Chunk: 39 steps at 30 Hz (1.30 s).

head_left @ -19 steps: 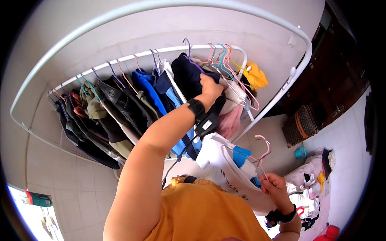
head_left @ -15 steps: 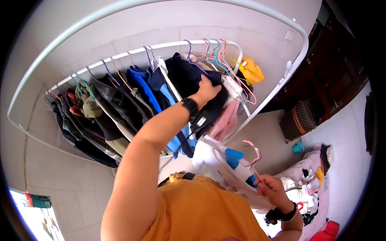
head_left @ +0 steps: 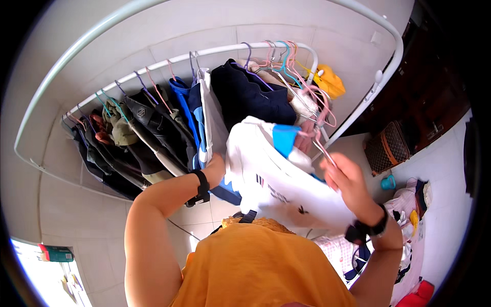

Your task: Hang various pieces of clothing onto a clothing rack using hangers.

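Note:
My right hand [head_left: 347,180] is closed on the hook of a pink clothes hanger [head_left: 328,152]. From that hanger hangs a white T-shirt [head_left: 276,176] with a blue patch at the collar and small dark prints. The shirt is held up in front of the clothes rack. My left hand [head_left: 217,168] is at the lower part of a white garment [head_left: 210,110] hanging on the rail, close to the T-shirt's edge; its fingers are hidden. Behind the T-shirt, a dark navy garment [head_left: 250,94] hangs from a purple hanger [head_left: 249,59].
A white rack rail [head_left: 148,71] carries several dark garments on the left and pink and teal hangers at its right end. A yellow cloth [head_left: 330,82] hangs there too. A brown patterned suitcase [head_left: 387,148] stands at right, near a teal pot [head_left: 388,182] and piled clothes [head_left: 409,199].
My right hand has raised the white T-shirt toward the rack. My left hand has left the navy garment and moved down and left to the white one.

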Each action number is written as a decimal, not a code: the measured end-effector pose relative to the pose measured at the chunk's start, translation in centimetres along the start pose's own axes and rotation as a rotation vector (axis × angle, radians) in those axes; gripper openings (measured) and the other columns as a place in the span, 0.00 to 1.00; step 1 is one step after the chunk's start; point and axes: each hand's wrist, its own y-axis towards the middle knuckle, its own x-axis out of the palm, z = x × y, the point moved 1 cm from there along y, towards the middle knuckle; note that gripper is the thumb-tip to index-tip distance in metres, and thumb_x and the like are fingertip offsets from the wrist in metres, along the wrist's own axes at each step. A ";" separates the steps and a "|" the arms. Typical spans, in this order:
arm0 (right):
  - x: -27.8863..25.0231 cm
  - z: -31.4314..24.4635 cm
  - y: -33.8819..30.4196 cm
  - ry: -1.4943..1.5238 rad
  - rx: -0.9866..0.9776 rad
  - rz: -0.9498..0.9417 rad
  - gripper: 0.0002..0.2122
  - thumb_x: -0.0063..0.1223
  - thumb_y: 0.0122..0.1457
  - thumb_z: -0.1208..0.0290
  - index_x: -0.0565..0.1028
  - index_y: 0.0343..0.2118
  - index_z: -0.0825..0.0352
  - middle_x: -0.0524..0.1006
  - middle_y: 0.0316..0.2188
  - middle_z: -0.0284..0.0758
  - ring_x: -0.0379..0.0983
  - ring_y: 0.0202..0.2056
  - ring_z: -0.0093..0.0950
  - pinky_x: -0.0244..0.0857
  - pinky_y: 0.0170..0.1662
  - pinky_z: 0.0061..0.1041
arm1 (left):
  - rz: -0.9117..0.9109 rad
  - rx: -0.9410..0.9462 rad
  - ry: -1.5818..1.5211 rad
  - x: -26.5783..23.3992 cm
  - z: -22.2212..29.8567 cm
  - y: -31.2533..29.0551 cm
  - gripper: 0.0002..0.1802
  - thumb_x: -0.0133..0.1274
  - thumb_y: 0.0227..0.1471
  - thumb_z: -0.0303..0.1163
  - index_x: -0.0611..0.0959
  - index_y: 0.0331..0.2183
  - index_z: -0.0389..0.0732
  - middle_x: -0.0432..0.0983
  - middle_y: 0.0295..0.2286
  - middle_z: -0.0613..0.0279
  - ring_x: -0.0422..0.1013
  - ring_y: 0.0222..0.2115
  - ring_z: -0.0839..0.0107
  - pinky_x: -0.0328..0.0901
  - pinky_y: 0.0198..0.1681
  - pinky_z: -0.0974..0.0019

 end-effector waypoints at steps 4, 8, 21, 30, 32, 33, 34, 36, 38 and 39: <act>4.4 6.9 8.4 0.054 -0.068 0.132 0.08 0.40 0.60 0.70 0.70 0.32 0.69 0.63 0.16 0.26 0.55 0.17 0.13 0.48 0.20 0.12 | 0.007 0.029 0.000 1.7 1.1 0.7 0.09 0.49 0.42 0.33 0.83 0.28 0.47 0.77 0.29 0.61 0.72 0.33 0.60 0.62 0.35 0.53; 9.3 4.2 14.6 0.104 -0.112 0.116 0.07 0.42 0.59 0.71 0.70 0.34 0.69 0.64 0.17 0.26 0.57 0.18 0.13 0.50 0.21 0.12 | 0.012 0.047 -0.027 3.7 1.5 0.7 0.10 0.49 0.42 0.33 0.83 0.28 0.47 0.77 0.30 0.62 0.72 0.33 0.61 0.62 0.35 0.54; 14.0 3.7 30.8 0.065 -0.196 0.144 0.08 0.42 0.55 0.73 0.73 0.30 0.72 0.71 0.15 0.34 0.65 0.17 0.21 0.57 0.21 0.22 | 0.104 0.149 -0.012 5.6 3.0 3.1 0.10 0.49 0.43 0.33 0.83 0.30 0.47 0.77 0.31 0.63 0.71 0.34 0.62 0.61 0.34 0.56; 14.6 9.4 25.9 -0.124 -0.279 0.124 0.32 0.54 0.52 0.60 0.55 0.54 0.72 0.63 0.50 0.45 0.61 0.51 0.33 0.53 0.54 0.27 | 0.425 0.065 0.113 6.4 3.2 2.6 0.09 0.47 0.42 0.34 0.80 0.26 0.45 0.72 0.26 0.63 0.66 0.32 0.64 0.58 0.36 0.63; 14.3 13.4 22.9 0.012 -0.287 0.169 0.32 0.52 0.53 0.56 0.54 0.55 0.71 0.63 0.51 0.45 0.60 0.52 0.32 0.53 0.54 0.26 | 0.509 0.068 0.045 6.0 3.3 3.3 0.09 0.47 0.42 0.34 0.80 0.26 0.46 0.71 0.25 0.65 0.66 0.33 0.64 0.57 0.37 0.63; 15.3 15.3 20.9 -0.050 -0.256 0.086 0.31 0.50 0.54 0.55 0.55 0.54 0.71 0.64 0.50 0.44 0.61 0.51 0.32 0.54 0.53 0.26 | 0.500 0.097 -0.005 6.3 3.4 3.6 0.10 0.46 0.42 0.35 0.81 0.27 0.46 0.73 0.28 0.64 0.66 0.36 0.65 0.57 0.40 0.61; 16.0 17.0 18.4 -0.111 -0.219 0.016 0.30 0.48 0.55 0.54 0.57 0.54 0.71 0.65 0.49 0.44 0.63 0.50 0.32 0.55 0.52 0.26 | 0.502 0.126 0.002 6.8 3.7 3.8 0.10 0.46 0.42 0.35 0.81 0.27 0.46 0.73 0.28 0.64 0.66 0.36 0.65 0.57 0.40 0.61; 16.2 20.2 14.3 0.034 0.287 -0.312 0.26 0.45 0.56 0.53 0.62 0.52 0.69 0.70 0.45 0.43 0.65 0.48 0.31 0.56 0.51 0.26 | 0.791 0.219 -0.274 8.7 4.9 4.2 0.11 0.46 0.43 0.35 0.81 0.30 0.47 0.74 0.33 0.63 0.66 0.40 0.64 0.55 0.47 0.58; 15.7 24.3 10.5 -0.011 0.335 -0.294 0.24 0.47 0.55 0.57 0.65 0.50 0.68 0.72 0.42 0.42 0.67 0.45 0.31 0.57 0.51 0.26 | 0.776 0.363 -0.455 11.0 6.7 5.5 0.18 0.44 0.46 0.32 0.76 0.42 0.46 0.73 0.39 0.58 0.65 0.46 0.62 0.50 0.53 0.51; 15.4 24.8 8.3 -0.120 0.229 -0.320 0.23 0.48 0.55 0.57 0.65 0.50 0.67 0.72 0.43 0.43 0.68 0.45 0.32 0.58 0.50 0.27 | 0.758 0.308 -0.535 13.9 8.4 6.5 0.20 0.43 0.47 0.30 0.74 0.45 0.45 0.72 0.39 0.55 0.65 0.45 0.60 0.52 0.53 0.50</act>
